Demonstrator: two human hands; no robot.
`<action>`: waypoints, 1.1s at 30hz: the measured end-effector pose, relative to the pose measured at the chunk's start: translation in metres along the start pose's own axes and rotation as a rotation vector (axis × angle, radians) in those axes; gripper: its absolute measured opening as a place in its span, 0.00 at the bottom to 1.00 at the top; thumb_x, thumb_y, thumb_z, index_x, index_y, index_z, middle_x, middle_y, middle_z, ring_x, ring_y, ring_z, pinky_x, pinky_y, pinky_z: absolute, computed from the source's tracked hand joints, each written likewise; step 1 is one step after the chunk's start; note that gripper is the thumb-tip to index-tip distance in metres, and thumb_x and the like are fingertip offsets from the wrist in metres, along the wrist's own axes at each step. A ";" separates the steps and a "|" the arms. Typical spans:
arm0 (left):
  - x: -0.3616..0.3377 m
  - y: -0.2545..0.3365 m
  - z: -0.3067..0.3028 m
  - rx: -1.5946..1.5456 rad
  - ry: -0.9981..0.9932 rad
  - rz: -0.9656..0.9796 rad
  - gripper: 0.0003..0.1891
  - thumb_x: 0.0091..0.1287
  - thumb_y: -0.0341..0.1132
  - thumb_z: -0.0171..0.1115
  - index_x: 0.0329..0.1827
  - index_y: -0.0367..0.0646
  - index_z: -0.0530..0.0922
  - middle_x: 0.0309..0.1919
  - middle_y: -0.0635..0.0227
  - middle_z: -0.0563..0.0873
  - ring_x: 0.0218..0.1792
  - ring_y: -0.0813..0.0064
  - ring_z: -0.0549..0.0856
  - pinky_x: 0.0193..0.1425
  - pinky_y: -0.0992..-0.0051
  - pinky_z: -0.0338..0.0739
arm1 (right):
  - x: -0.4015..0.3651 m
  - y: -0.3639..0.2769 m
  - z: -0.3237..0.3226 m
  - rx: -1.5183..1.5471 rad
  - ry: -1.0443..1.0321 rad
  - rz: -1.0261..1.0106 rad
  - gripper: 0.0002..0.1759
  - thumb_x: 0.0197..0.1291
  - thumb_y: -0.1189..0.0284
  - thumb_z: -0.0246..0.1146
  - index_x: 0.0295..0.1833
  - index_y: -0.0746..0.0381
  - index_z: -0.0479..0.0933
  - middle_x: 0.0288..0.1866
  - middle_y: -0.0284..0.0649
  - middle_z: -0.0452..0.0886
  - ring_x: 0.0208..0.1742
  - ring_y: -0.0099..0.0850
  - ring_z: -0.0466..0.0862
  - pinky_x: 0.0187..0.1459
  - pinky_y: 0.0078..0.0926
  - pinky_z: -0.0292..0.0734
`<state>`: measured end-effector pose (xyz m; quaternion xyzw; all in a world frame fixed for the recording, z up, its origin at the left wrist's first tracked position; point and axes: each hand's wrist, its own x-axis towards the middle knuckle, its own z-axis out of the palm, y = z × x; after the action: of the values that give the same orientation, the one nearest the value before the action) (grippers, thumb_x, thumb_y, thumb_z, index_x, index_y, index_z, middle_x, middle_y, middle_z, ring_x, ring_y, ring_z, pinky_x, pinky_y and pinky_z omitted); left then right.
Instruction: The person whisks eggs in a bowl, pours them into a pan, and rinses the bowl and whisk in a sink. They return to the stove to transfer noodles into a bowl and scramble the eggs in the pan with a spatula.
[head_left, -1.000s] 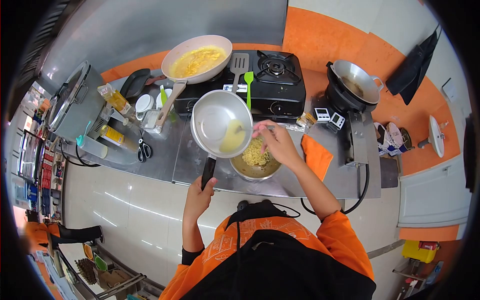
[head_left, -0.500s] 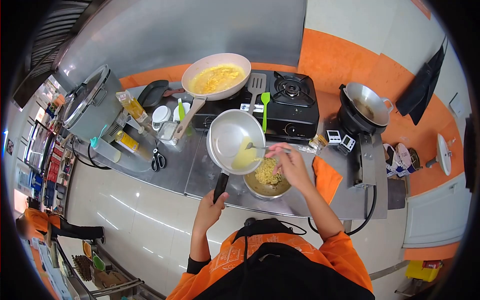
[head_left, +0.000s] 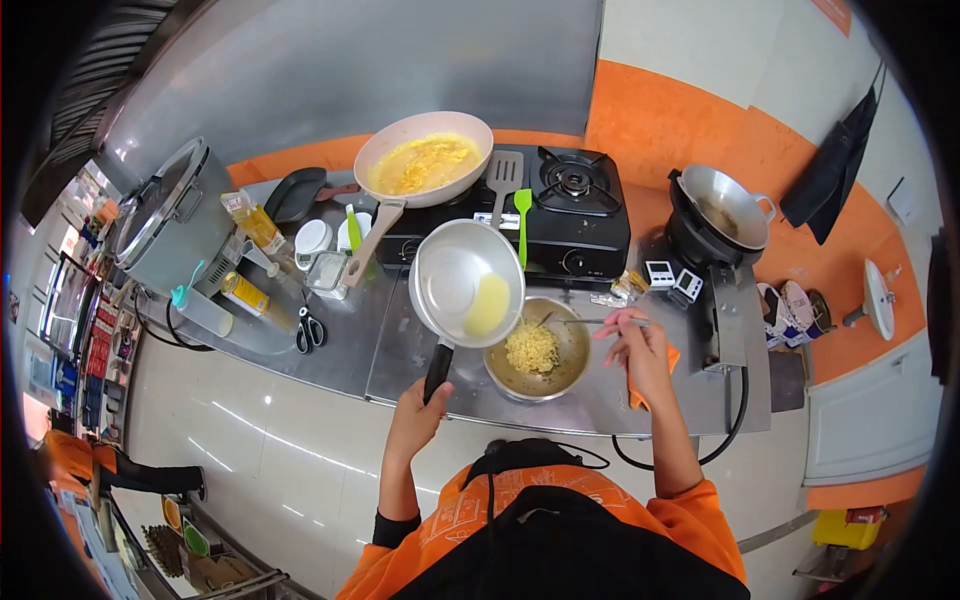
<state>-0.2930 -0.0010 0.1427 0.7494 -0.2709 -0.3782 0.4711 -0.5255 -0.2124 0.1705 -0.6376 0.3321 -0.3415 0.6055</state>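
Observation:
My left hand [head_left: 415,420] is closed round the black handle of a silver saucepan [head_left: 447,270], tilted so that a pale yellow liquid [head_left: 488,305] lies at its right side. Below and right of it, a metal bowl [head_left: 572,375] on the steel counter holds a heap of yellow crumbly food [head_left: 532,345]. My right hand [head_left: 638,350] pinches the handle of a thin metal utensil [head_left: 590,321], whose far end is in the bowl beside the food. An orange cloth [head_left: 640,392] lies partly behind my right hand.
Behind the saucepan, a black gas stove [head_left: 575,235] carries a beige frying pan [head_left: 425,165] with yellow food, a slotted spatula [head_left: 504,180] and a green spatula [head_left: 522,225]. Scissors [head_left: 309,330], bottles and a large cooker [head_left: 175,225] stand left; a wok [head_left: 720,210] and timers [head_left: 687,284] are right.
My right hand has moved right and down with the utensil, whose end has gone from the saucepan into the bowl. The saucepan has shifted slightly left, and more of the bowl shows.

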 end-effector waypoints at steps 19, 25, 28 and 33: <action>0.087 0.079 -0.004 -0.199 -0.411 -0.041 0.18 0.67 0.48 0.54 0.43 0.39 0.71 0.14 0.81 0.63 0.08 0.89 0.59 0.10 0.84 0.50 | -0.018 0.093 -0.009 0.053 0.362 0.075 0.23 0.70 0.60 0.41 0.46 0.67 0.75 0.25 0.40 0.82 0.17 0.17 0.73 0.21 0.12 0.64; 0.192 0.135 0.071 -0.362 -0.654 -0.003 0.17 0.69 0.48 0.49 0.42 0.42 0.71 0.15 0.84 0.57 0.10 0.91 0.54 0.12 0.86 0.47 | 0.008 0.158 -0.005 -0.236 0.344 -0.043 0.14 0.62 0.67 0.56 0.46 0.67 0.72 0.19 0.34 0.77 0.17 0.19 0.71 0.21 0.17 0.64; 0.247 0.146 0.112 -0.463 -0.708 -0.042 0.16 0.69 0.48 0.50 0.43 0.42 0.70 0.16 0.84 0.59 0.11 0.92 0.54 0.12 0.87 0.47 | 0.011 0.168 -0.015 -0.199 0.357 0.103 0.20 0.56 0.66 0.63 0.48 0.67 0.68 0.15 0.30 0.68 0.17 0.19 0.66 0.20 0.20 0.60; 0.306 0.152 0.156 -0.548 -0.690 -0.143 0.17 0.67 0.49 0.53 0.42 0.43 0.70 0.16 0.85 0.59 0.11 0.93 0.54 0.11 0.89 0.47 | 0.015 0.164 -0.026 -0.115 0.293 0.138 0.28 0.55 0.63 0.65 0.54 0.68 0.65 0.14 0.27 0.64 0.17 0.17 0.64 0.21 0.19 0.59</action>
<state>-0.2552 -0.3751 0.1436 0.4437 -0.2497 -0.6955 0.5070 -0.5406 -0.2469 0.0078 -0.5902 0.4786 -0.3690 0.5352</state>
